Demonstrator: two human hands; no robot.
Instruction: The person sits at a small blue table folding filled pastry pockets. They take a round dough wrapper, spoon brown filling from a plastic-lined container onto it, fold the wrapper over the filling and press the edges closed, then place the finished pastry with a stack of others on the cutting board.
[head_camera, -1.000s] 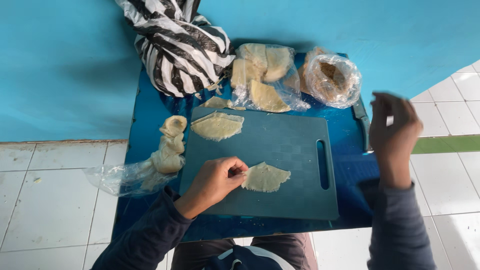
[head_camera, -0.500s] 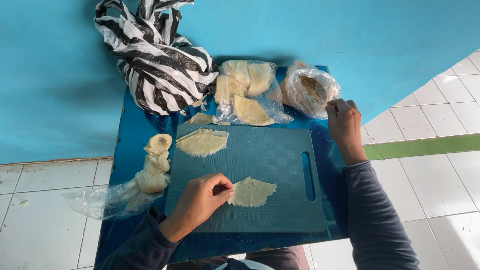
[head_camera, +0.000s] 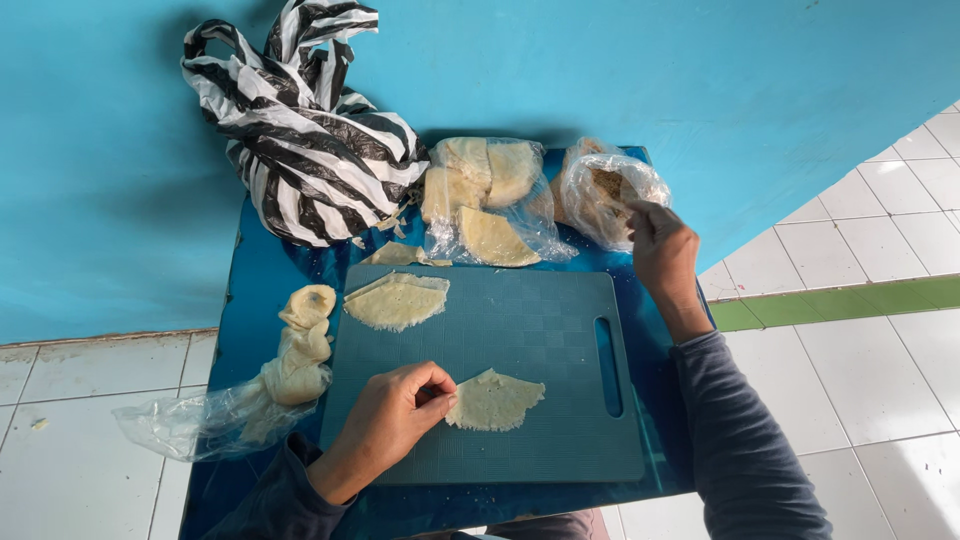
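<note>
My left hand (head_camera: 388, 418) pinches the left edge of a pale, fan-shaped dough piece (head_camera: 495, 401) that lies on a teal cutting board (head_camera: 520, 330). A second folded dough piece (head_camera: 397, 300) rests at the board's far left corner. My right hand (head_camera: 660, 250) reaches to the far right of the blue table (head_camera: 255, 290), its fingers at the clear plastic bag of brown filling (head_camera: 603, 190). Whether it grips the bag I cannot tell.
A clear bag of several dough pieces (head_camera: 485, 195) sits behind the board. A black-and-white striped plastic bag (head_camera: 300, 140) stands at the back left against the blue wall. A knotted clear bag with dough (head_camera: 270, 385) hangs over the table's left edge. White floor tiles surround the table.
My right hand came down from mid-air on the right and reached forward to the filling bag. My left hand stays on the dough piece.
</note>
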